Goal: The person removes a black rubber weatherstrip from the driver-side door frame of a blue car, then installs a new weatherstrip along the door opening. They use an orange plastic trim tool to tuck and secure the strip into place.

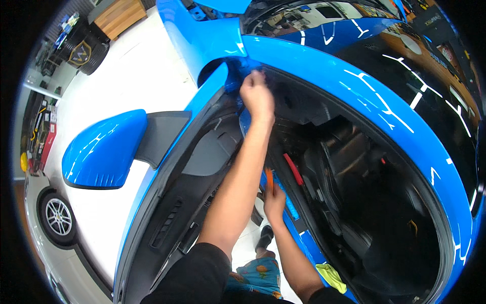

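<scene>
My left hand reaches up to the front of the blue car's door opening, by the hinge gap between the door and the fender. Its fingers are curled together, slightly smeared, and I cannot make out what they hold. Lower down, over the door sill, my right hand grips a flat orange tool that points upward; its exact kind is unclear. Beside it, inside the sill, lies a long red piece.
The open door with its blue mirror stands on my left. A yellow-green cloth lies on the rear sill. The dark seat fills the cabin at right. Beyond the door are a black drum, a wooden cabinet and a light-coloured car.
</scene>
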The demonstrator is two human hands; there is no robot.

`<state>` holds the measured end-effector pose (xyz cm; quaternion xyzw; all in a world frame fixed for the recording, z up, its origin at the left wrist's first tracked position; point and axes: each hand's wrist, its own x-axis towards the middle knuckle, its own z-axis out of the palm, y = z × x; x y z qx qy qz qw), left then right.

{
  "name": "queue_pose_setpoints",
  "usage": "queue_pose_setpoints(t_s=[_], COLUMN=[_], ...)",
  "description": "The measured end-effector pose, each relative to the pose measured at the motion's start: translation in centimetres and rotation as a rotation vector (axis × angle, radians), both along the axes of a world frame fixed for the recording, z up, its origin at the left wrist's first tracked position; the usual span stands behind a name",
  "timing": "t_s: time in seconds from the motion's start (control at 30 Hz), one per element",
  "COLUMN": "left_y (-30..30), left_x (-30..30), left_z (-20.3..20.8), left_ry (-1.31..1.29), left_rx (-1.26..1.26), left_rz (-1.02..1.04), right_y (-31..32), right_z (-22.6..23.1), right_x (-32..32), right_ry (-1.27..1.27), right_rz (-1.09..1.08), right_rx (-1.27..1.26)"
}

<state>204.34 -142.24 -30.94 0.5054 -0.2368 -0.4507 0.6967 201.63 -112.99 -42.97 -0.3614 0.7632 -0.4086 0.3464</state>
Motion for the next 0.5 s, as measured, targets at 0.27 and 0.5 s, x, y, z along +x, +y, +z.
queue_pose_setpoints(t_s=[0.27,0.5], left_y=[-2.2,-3.1], left_x=[-2.9,-4.4], left_z=[2.8,2.5], left_ry=[0.519,0.48], left_rx=[0.115,-0.039], left_rz=[0.073,0.215], right_y=[25.4,35.7], right_z=[2.4,2.0], right_x=[-6.6,-10.1], right_ry=[-0.016,-0.082], right_rz=[-0.075,-0.347], right_rx=[0.371,0.367])
